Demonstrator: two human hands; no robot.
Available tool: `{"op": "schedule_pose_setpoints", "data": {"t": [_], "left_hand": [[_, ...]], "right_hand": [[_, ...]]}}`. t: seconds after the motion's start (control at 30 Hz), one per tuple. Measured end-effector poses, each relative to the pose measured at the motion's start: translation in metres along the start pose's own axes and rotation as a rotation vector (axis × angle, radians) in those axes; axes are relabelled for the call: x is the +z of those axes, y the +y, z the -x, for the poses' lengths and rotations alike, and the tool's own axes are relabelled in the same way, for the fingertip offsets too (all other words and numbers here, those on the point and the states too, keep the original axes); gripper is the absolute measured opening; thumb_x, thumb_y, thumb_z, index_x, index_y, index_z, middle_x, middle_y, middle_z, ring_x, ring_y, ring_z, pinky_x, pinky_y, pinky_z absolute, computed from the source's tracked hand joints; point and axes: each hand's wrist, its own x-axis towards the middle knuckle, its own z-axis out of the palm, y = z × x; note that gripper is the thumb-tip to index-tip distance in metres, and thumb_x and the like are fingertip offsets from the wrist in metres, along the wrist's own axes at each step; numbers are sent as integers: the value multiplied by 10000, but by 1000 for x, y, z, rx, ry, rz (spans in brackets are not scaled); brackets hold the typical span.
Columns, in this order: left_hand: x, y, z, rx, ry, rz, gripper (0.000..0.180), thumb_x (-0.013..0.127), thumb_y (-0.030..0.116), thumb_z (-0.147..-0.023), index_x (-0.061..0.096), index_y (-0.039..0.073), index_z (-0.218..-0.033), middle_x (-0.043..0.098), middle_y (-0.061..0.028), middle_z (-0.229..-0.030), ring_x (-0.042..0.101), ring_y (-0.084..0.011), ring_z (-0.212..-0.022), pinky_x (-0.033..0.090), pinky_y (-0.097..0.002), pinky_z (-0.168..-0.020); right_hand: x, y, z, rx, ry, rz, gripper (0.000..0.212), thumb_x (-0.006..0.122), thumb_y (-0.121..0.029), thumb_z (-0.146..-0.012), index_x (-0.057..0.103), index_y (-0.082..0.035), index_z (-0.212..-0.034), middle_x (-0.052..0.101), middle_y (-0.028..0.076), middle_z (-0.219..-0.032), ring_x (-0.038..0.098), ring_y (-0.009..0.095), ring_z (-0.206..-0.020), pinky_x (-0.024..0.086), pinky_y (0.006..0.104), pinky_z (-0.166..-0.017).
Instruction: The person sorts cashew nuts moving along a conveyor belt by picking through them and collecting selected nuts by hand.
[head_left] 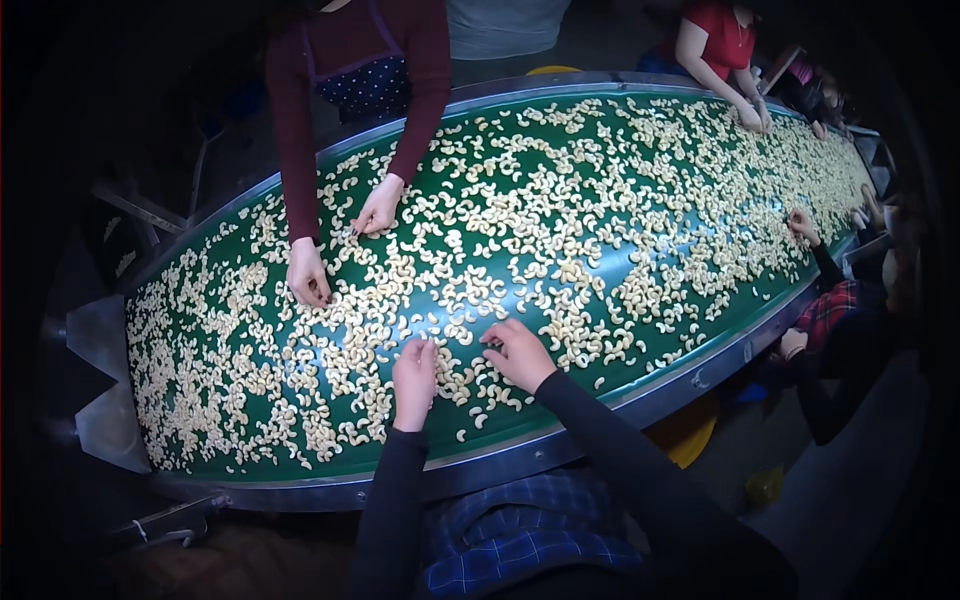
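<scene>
Pale cashew nuts [570, 270] lie scattered over a long green conveyor belt [510, 412]. My left hand [414, 382] is low over the near side of the belt, among the nuts. Its fingers are drawn together, and whatever may be between the tips is hidden. To its right, my right hand [521, 357] reaches in over the nuts with fingers bent. A gap shows between its thumb and forefinger, and I see nothing held there. A few cashews sit on the belt between my two hands.
Across the belt, a co-worker's hands [375, 207] touch the nuts. Other people's hands [752, 115] work toward the far right. A metal rail [620, 408] borders the near side. Pointed metal plates [108, 428] stand at the left end. A yellow container [688, 432] is below the rail.
</scene>
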Motion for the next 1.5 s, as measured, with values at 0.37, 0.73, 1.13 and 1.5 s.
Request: {"op": "schedule_pose_setpoints", "data": {"t": [0.37, 0.73, 1.13, 1.5], "left_hand": [[11, 13, -12, -271, -230, 221, 172, 506, 188, -971, 565, 29, -942, 613, -31, -705, 491, -108, -495, 380, -247, -460], [139, 50, 35, 212, -131, 34, 230, 542, 173, -984, 647, -14, -900, 691, -68, -980, 596, -119, -763, 478, -262, -709], [56, 24, -65, 356, 282, -720, 145, 730, 69, -775, 641, -1, -865, 638, -96, -768, 605, -183, -623, 503, -307, -607], [25, 16, -96, 387, 634, -912, 101, 692, 78, -783, 655, -16, -782, 596, -162, -691, 589, -322, -674, 476, -412, -647]], "right_hand": [[-61, 58, 88, 302, -62, -382, 147, 627, -133, -925, 643, -26, -1025, 646, 63, -928, 646, 144, -795, 530, 300, -756], [-63, 39, 84, 912, 78, -1843, 258, 411, -262, -1033, 554, -54, -975, 579, 62, -940, 589, 196, -893, 494, 355, -874], [-296, 202, 268, 388, 1009, -1517, 314, 479, -339, -1009, 449, -136, -771, 424, -12, -684, 333, 75, -451, 257, 216, -371], [-339, 359, 374, 890, 878, 194, 495, 673, -222, -884, 507, -75, -1327, 465, 202, -1359, 434, 345, -1269, 355, 420, -1078]]}}
